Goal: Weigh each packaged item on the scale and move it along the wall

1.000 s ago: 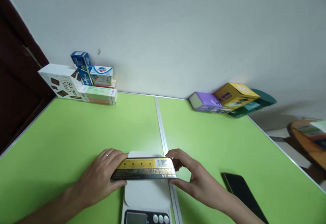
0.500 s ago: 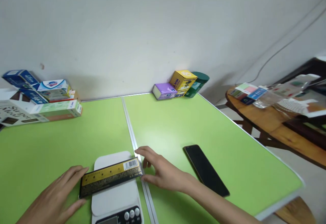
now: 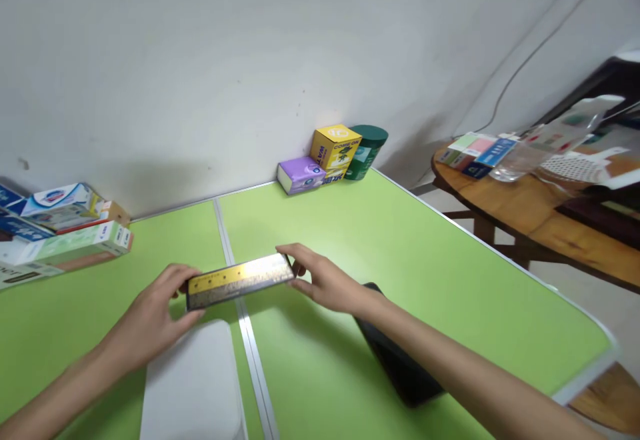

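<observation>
A long, narrow black-and-gold box [image 3: 240,280] is held up by its two ends above the green table [image 3: 320,227]. My left hand [image 3: 160,300] grips the left end between thumb and fingers. At the right end, my right hand [image 3: 320,277] pinches the box the same way. Glare washes out part of its gold face. Below and nearer to me lies a white kitchen scale [image 3: 195,387], its front part cut off by the frame. A black phone [image 3: 400,360] rests under my right forearm, partly hidden by it.
Against the wall stand a purple tissue pack [image 3: 301,175], a yellow box [image 3: 335,150] and a green canister [image 3: 367,152]. Several cartons [image 3: 75,247] are stacked at the far left. A wooden table [image 3: 505,207] with boxes and clear plastic packaging stands on the right.
Both hands have closed on the box and lifted it off the scale, forward and to the right. My view has shifted, so the scale and left cartons appear lower and further left.
</observation>
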The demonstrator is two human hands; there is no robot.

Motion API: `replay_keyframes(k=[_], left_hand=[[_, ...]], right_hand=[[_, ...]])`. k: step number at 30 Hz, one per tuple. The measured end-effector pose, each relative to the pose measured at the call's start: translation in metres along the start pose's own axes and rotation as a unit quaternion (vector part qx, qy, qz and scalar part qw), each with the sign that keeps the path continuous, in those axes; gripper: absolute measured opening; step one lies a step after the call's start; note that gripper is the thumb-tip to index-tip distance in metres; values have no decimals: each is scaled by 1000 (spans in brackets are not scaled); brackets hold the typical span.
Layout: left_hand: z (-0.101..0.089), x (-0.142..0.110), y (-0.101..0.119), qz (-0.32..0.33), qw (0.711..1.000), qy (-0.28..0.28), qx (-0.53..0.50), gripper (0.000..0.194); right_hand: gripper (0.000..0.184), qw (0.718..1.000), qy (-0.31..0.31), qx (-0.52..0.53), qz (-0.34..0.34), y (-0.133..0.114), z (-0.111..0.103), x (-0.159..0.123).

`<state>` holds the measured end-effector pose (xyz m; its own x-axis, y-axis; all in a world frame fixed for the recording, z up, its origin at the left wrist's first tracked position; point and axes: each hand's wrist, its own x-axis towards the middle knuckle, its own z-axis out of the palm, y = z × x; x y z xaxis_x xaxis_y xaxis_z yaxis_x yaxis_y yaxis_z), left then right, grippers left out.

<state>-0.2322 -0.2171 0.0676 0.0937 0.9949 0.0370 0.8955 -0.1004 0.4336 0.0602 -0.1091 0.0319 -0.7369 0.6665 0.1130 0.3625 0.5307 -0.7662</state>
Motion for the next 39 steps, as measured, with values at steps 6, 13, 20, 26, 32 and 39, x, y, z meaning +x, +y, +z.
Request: replay_keyframes(k=[6, 13, 20, 26, 32, 39], left_hand=[[27, 106, -5, -23, 1000, -8, 7, 44], [36, 208, -29, -41, 996, 30, 72, 48], [47, 254, -50, -52, 997, 32, 41, 52], [46, 223, -21, 11, 998, -54, -15, 54], [95, 225, 53, 38, 998, -31, -26, 50], [153, 288, 104, 25, 997, 48, -56, 51]], right_hand=[[47, 965, -7, -254, 66, 49, -38, 63], [33, 913, 9, -399, 84, 71, -75, 159], [31, 893, 27, -441, 85, 92, -81, 182], [44, 945, 1, -323, 54, 117, -93, 114], [50, 948, 27, -284, 139, 159, -131, 59], [53, 909, 114, -318, 243, 203, -180, 46]])
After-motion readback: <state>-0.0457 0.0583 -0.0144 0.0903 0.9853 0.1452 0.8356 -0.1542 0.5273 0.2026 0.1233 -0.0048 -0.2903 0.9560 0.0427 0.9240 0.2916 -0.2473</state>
